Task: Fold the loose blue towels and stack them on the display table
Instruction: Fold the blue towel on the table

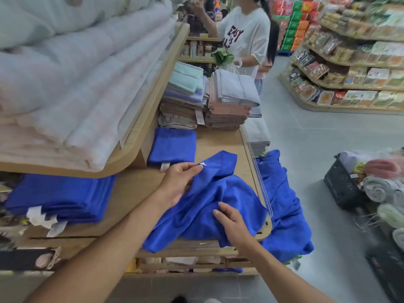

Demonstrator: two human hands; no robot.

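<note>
Now, blue towel (218, 193) edge between left fingers (190, 168).

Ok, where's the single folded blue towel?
Head view, centre: the folded blue towel lies on the display table, just beyond the left hand, short of the towel stacks.

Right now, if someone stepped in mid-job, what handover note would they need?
Left hand: pinches an edge of the loose blue towel near its white tag.
Right hand: grips a fold of the same towel.
The towel lies crumpled on the display table, not yet folded.
Done: one folded blue towel behind it, and a folded blue stack at the left.
Left: fold this one, then the blue cloth hanging over the table's right edge, and stack them.
</note>
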